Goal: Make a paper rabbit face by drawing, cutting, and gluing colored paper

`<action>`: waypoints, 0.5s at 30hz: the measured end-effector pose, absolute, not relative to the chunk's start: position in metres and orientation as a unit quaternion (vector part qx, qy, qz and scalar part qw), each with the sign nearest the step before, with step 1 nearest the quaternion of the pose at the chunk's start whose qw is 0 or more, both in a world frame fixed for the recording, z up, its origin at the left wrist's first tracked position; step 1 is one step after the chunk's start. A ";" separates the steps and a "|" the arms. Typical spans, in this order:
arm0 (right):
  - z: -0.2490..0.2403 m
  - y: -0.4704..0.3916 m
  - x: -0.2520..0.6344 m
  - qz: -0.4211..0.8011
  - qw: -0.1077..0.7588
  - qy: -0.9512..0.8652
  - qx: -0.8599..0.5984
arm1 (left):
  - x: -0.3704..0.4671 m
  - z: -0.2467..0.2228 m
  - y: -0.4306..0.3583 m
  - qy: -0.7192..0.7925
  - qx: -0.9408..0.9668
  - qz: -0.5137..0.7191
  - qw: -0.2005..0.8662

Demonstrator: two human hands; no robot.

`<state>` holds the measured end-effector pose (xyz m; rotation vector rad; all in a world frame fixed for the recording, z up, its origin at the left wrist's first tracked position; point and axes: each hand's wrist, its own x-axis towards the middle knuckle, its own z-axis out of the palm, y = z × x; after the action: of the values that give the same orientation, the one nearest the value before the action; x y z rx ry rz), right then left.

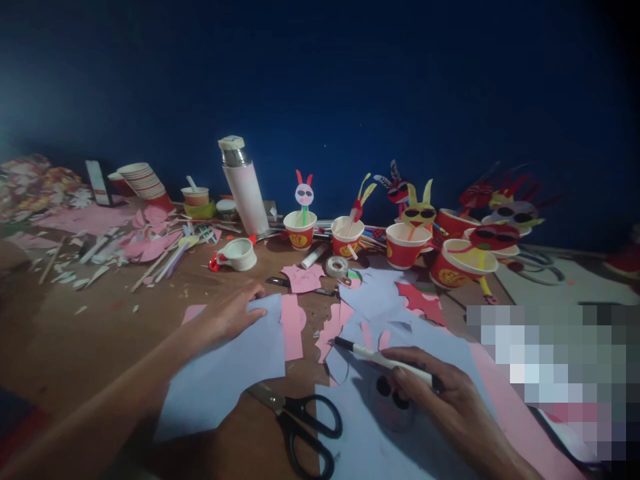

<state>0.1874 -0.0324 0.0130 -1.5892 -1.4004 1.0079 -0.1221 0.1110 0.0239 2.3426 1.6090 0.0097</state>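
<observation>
My right hand (440, 390) is closed around a white marker (385, 360), its black tip pointing left above the papers. Below it, partly in shadow, a round rabbit face with dark eyes (393, 397) lies on a pale blue sheet (360, 443). My left hand (235, 313) rests on the top edge of another pale blue sheet (225, 377), thumb and fingers apart. Black-handled scissors (295, 413) lie partly open between the two sheets. Pink paper scraps (293, 327) show beside my left hand.
Red and white paper cups (300, 230) with paper figures stand along the back. A white flask (245, 193) stands left of them. Tape (337, 267), a craft knife (320, 291) and a white mug (237, 255) lie ahead; paper scraps cover the left.
</observation>
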 end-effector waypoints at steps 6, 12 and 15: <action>0.014 -0.031 0.186 0.397 0.389 -0.544 -0.629 | -0.125 0.020 0.111 0.529 0.831 0.003 0.173; 0.013 -0.032 0.190 0.423 0.374 -0.541 -0.623 | -0.129 0.039 0.104 0.516 0.831 0.013 0.209; 0.012 -0.031 0.193 0.426 0.361 -0.556 -0.615 | -0.150 0.059 0.106 0.516 0.822 0.027 0.240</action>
<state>0.1928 -0.0310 0.0118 -1.5860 -1.4330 1.0989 -0.1500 0.1061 0.0586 2.2488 1.4135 0.0738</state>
